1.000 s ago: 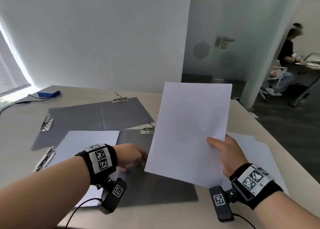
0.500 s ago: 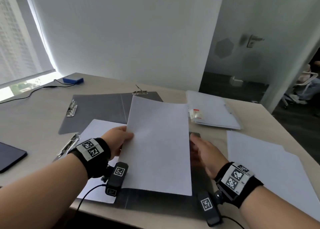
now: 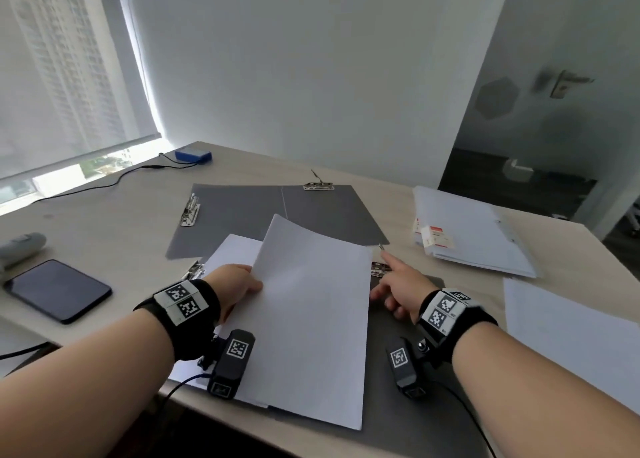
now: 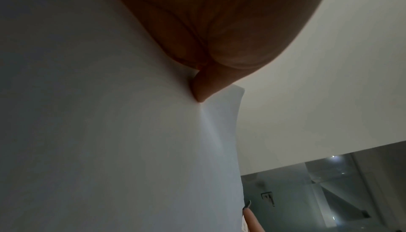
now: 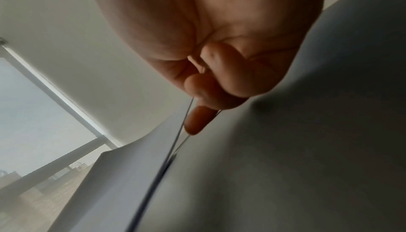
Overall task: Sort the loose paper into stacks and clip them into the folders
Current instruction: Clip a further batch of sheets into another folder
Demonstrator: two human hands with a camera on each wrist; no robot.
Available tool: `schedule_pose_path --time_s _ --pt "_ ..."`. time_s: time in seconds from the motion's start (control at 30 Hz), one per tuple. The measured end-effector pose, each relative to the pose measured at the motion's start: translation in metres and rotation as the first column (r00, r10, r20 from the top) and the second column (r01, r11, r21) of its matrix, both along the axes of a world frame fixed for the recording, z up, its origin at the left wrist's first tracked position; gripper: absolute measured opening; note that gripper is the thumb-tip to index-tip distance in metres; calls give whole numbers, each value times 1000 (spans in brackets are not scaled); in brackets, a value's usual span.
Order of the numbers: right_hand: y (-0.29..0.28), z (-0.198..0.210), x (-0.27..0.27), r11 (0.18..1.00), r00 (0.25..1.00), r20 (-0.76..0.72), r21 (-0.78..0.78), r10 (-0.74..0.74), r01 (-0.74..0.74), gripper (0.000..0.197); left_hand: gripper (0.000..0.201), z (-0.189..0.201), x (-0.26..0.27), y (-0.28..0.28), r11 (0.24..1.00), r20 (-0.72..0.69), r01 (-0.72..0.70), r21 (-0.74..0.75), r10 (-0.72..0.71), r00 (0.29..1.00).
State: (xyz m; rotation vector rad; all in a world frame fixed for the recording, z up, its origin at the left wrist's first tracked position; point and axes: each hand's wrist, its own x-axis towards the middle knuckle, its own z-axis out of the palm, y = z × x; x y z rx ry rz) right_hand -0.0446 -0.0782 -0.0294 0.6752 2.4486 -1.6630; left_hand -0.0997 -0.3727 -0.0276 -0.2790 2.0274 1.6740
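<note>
A white sheet (image 3: pixel 311 319) lies tilted over the near dark grey folder (image 3: pixel 415 405). My left hand (image 3: pixel 239 282) pinches the sheet's left edge, thumb on top; the left wrist view shows the sheet (image 4: pixel 110 131) bent under that grip. To the right of the sheet, my right hand (image 3: pixel 398 284) has its index finger stretched out. The fingertip touches the raised wire lever (image 3: pixel 381 247) of this folder's metal clip (image 3: pixel 381 269), and the other fingers are curled. More white paper (image 3: pixel 232 253) lies on the folder's left half.
A second open grey folder (image 3: pixel 277 215) with two metal clips lies behind. A paper stack with red-white labels (image 3: pixel 474 236) sits at the back right, loose sheets (image 3: pixel 571 346) at the right edge. A dark phone (image 3: pixel 57 291), a blue box (image 3: pixel 193 155) and a cable are on the left.
The sheet passed from my right hand to my left and came down over the near folder. My right hand let go and moved to the clip lever.
</note>
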Motion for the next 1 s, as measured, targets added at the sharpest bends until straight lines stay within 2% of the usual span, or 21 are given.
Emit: schedule_pose_path --time_s 0.17,0.23,0.3,0.4,0.5,0.57,0.67,0.73,0.8,0.83,1.0 --pt "17 -4 6 985 985 -62 -77 -160 155 73 29 -1 -2 -5 1000 6 0 24 -1 1000" --pt "20 -5 10 988 986 -79 -48 -148 145 62 30 -2 -2 -3 1000 8 14 15 -14 1000" --pt "17 -2 11 998 996 -53 10 -69 70 58 30 -2 0 -1 1000 16 17 -5 -17 1000" --pt "8 1 1 997 1000 -17 72 25 -23 68 43 -5 -1 0 999 8 -8 -47 8 1000" --pt "0 3 -9 995 1000 -13 94 25 -23 76 52 -9 -5 -2 997 -9 -40 -62 40 999" --pt "0 2 -9 998 999 -25 53 -31 32 80 52 -7 -3 -3 996 -20 -65 -68 64 998" --pt "14 -5 -2 980 980 -49 -51 -194 191 82 55 -10 -4 -4 996 -14 -47 -75 46 999" --pt "30 -8 8 951 955 -39 -111 -293 288 66 60 -12 -6 -1 996 0 -5 -84 5 1000" --pt "41 -6 22 940 948 -5 -133 -319 315 34 55 -10 -4 6 997 23 35 -68 -33 999" --pt "43 -4 30 942 950 19 -131 -310 310 25 52 -9 -2 11 997 32 50 -56 -49 998" --pt "44 1 65 972 979 104 -140 -176 189 44 59 -9 5 39 992 67 122 12 -122 990"
